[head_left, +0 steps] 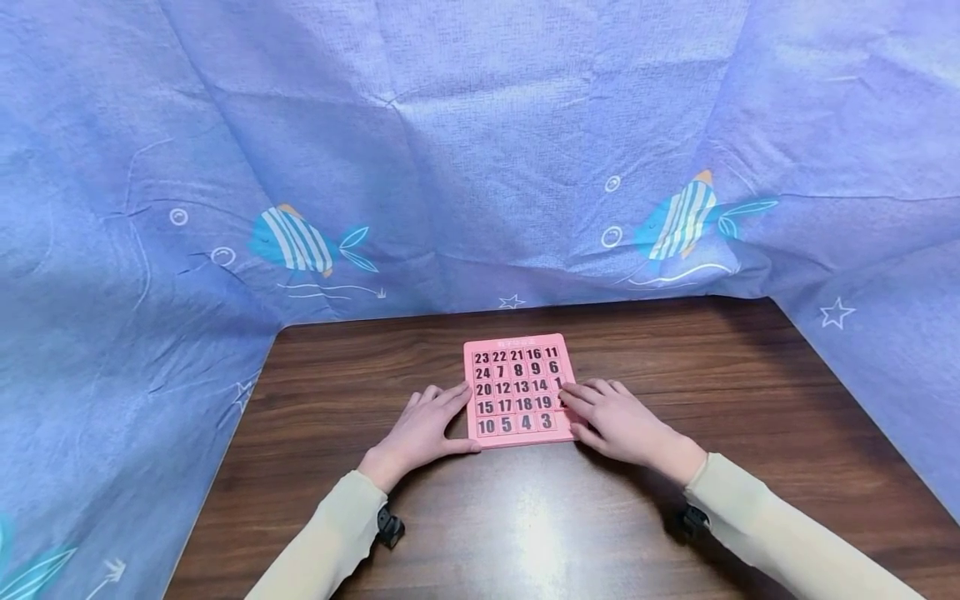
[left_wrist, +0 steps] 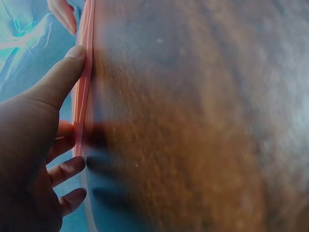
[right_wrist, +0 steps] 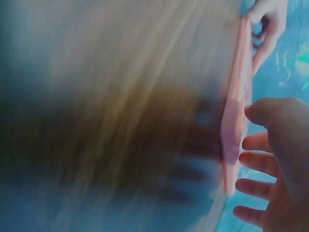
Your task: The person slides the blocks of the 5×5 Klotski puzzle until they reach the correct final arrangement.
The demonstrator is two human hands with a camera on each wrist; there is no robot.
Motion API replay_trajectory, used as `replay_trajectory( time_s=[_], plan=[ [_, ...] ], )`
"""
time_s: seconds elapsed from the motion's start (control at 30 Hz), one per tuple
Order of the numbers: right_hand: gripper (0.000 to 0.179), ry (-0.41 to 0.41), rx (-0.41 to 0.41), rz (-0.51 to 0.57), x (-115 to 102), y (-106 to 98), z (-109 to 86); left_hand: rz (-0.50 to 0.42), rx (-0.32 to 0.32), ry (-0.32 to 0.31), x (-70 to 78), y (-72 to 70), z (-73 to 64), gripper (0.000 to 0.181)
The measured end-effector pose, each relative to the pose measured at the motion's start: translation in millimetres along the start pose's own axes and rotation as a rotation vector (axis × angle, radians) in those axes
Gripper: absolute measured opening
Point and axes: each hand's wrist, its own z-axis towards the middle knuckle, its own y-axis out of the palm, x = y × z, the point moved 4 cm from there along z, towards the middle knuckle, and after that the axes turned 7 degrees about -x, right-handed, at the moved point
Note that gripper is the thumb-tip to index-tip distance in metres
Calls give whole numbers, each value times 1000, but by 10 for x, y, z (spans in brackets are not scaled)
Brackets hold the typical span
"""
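Note:
A pink number slide puzzle (head_left: 517, 392) lies flat on the table, its rows of black-numbered tiles facing up. My left hand (head_left: 423, 429) holds the frame's near left corner, thumb along the front edge and fingers against the left side. The left wrist view shows that thumb (left_wrist: 72, 60) touching the puzzle's pink side (left_wrist: 83, 96). Over the right column of tiles, my right hand (head_left: 618, 421) rests its fairly straight index fingertip, partly covering the numbers there. Its thumb is by the near right corner. Right of 3, the bottom row shows a gap.
The dark wood-grain table (head_left: 337, 375) extends around the puzzle, with a glare spot in front. Blue cloth (head_left: 480, 167) with fish prints hangs behind and at both sides. A black band (head_left: 390, 527) is on the left wrist, another (head_left: 696, 521) on the right.

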Motion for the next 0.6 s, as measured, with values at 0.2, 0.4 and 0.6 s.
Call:
replay_trajectory(
  time_s=[0.2, 0.4, 0.6],
  plan=[
    [51, 15, -31, -5, 85, 60, -10, -12, -5, 3, -15, 1, -8, 94],
    [54, 21, -44, -17, -2, 46, -85, -2, -3, 3, -3, -15, -10, 94],
    [54, 0, -47, -5, -77, 33, -194, 3, 0, 6, -14, -7, 4, 94]
  ],
)
